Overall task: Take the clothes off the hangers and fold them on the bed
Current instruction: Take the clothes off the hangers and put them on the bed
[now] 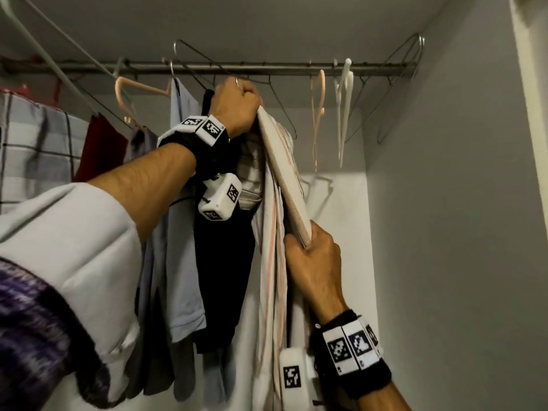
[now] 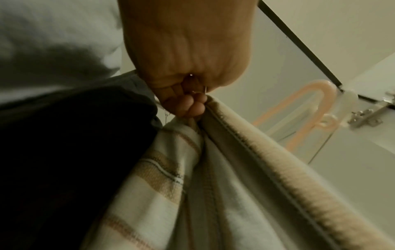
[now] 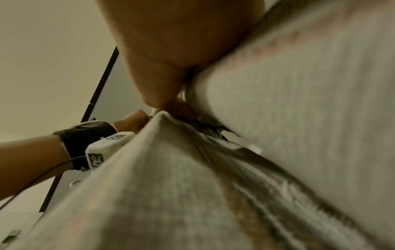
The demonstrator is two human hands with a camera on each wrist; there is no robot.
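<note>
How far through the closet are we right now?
Done: several bare hangers on the rod. In hand: left hand grips the striped garment at its hanger top; right hand pinches its edge. Left: black garment, light-blue shirt, plaid cloth hang; bed unseen.

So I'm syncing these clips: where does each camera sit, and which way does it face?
Head: on the head, facing up at the closet rail; both forearms and hands show.
Left wrist: along the left hand gripping the striped garment.
Right wrist: along the right hand, up the fabric.
All share the striped garment.
</note>
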